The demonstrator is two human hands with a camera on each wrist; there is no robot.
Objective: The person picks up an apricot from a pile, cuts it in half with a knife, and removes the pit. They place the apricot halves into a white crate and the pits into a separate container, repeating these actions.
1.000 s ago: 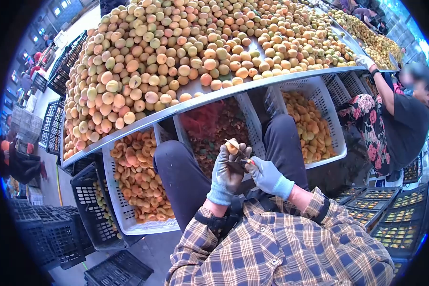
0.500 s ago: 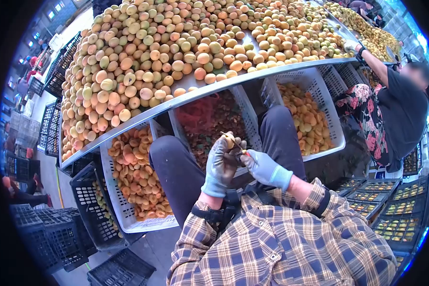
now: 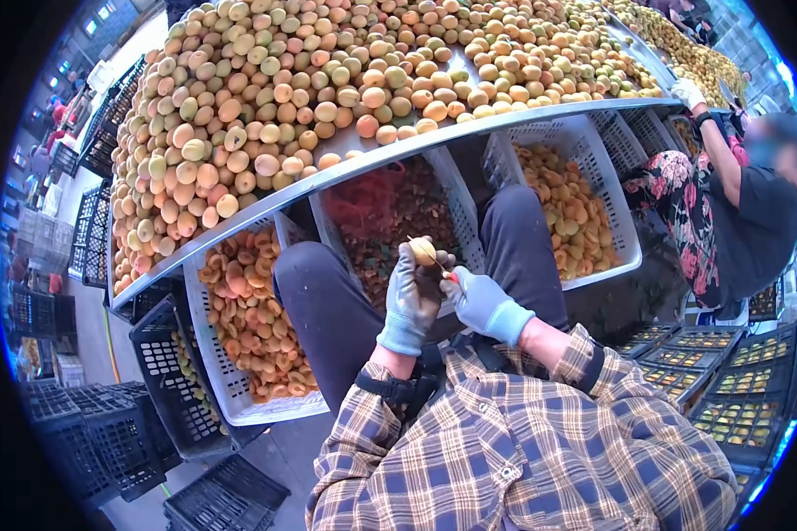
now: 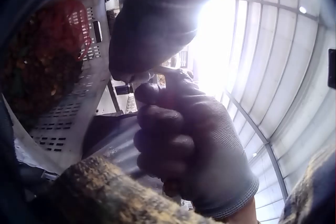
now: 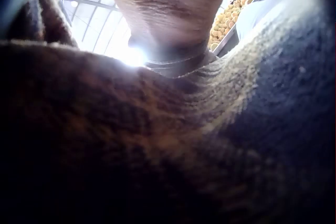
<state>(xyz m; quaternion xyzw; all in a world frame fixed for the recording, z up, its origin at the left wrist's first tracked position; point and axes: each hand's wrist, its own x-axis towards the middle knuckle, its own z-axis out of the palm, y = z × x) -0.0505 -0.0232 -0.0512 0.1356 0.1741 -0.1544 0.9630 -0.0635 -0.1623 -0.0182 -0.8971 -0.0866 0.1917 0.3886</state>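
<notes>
In the head view my gloved left hand (image 3: pixel 409 299) holds an apricot (image 3: pixel 423 252) up between its fingers and thumb, above the gap between the knees. My gloved right hand (image 3: pixel 489 306) grips a small knife (image 3: pixel 452 277) with a red handle, its thin blade reaching to the apricot. The left wrist view has the right hand (image 4: pixel 184 134) with curled fingers, close below the dark glove of the left hand (image 4: pixel 152 29). Sleeve cloth and a bare wrist fill the right wrist view, hiding the right hand's fingers there.
A metal-edged table (image 3: pixel 372 159) heaped with whole apricots (image 3: pixel 266 97) spans the front. Below it stand white crates: left (image 3: pixel 230 403) and right (image 3: pixel 624 221) with halved apricots, the middle one with dark scraps and red netting (image 3: pixel 363 208). Black crates (image 3: pixel 173 389) flank the left; another person (image 3: pixel 753 212) sits right.
Both hands stay together in front of the lap, with the knife blade shifting slightly against the apricot. The view has turned a little, and the seated person's arm has moved at the table edge.
</notes>
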